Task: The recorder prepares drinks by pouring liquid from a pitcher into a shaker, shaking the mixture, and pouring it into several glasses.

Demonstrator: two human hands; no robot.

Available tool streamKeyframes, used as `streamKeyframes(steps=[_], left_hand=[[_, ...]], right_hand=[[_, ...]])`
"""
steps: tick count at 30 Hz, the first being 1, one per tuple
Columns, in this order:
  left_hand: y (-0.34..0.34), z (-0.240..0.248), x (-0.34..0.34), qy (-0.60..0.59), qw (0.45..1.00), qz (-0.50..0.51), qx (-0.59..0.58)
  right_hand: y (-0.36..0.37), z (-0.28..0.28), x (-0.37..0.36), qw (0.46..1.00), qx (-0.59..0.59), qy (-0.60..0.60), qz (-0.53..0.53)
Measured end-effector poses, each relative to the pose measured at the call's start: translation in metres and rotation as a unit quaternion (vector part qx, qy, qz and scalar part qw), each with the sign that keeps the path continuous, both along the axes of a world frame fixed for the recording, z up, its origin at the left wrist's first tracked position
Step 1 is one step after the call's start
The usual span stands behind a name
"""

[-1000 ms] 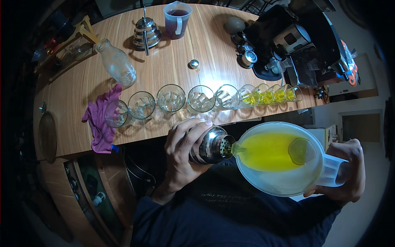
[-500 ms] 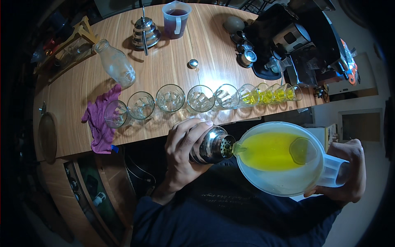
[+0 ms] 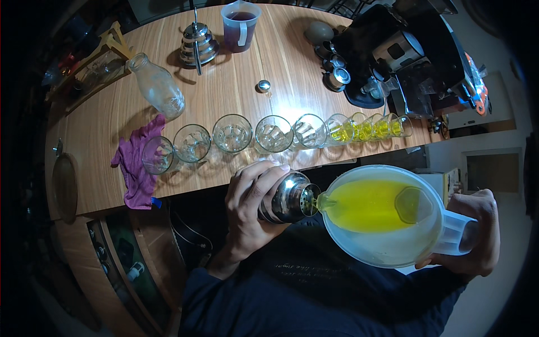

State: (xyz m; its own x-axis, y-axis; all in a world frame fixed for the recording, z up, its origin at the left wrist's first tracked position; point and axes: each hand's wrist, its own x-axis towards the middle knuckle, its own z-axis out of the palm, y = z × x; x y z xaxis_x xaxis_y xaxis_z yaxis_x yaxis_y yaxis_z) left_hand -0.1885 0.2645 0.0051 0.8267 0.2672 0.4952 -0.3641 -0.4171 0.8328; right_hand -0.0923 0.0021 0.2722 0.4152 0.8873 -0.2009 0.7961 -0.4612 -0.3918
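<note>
My left hand [image 3: 251,196] wraps round a shiny metal cocktail shaker [image 3: 282,196], tilted so that its perforated strainer top points right. By its handle, my right hand [image 3: 477,233] grips a translucent plastic measuring jug [image 3: 387,253] with yellow liquid [image 3: 365,208] inside. The jug's spout meets the strainer end of the shaker, and the liquid reaches up to the spout. Beyond my hands a row of drinking glasses [image 3: 232,133] crosses the table; those toward the left look empty. Several glasses at the right end [image 3: 365,129] hold yellow liquid.
On the wooden table [image 3: 224,73] lie a purple cloth [image 3: 140,163] and a small metal cap [image 3: 263,86]. Farther back stand a glass bottle [image 3: 157,87], a metal kettle [image 3: 197,45] and a jug of dark liquid [image 3: 240,28]. A black machine [image 3: 398,50] occupies the right.
Both hands keep almost the same place. The spout and shaker stay together, and the row of glasses has not moved.
</note>
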Motion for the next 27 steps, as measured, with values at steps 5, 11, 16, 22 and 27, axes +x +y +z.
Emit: streamKeyframes(steps=[5,11,16,22,27], left_hand=[[0.0,-0.002,0.0,-0.005,1.0,0.001,-0.004],[0.0,-0.002,0.001,-0.007,1.0,-0.003,0.001],[0.001,0.0,0.0,-0.013,1.0,-0.005,0.001],[0.002,0.0,0.0,-0.011,1.0,-0.008,0.026],[-0.001,-0.001,-0.001,-0.01,1.0,-0.006,-0.001]], right_hand=[[-0.003,-0.004,-0.009,0.994,-0.007,-0.108,0.002],[-0.008,-0.007,-0.012,0.988,-0.002,-0.153,-0.012],[-0.013,-0.009,-0.017,0.985,-0.005,-0.166,-0.05],[0.015,0.001,-0.011,0.986,-0.017,-0.087,-0.138],[0.015,0.001,-0.012,0.989,-0.004,-0.093,-0.11]])
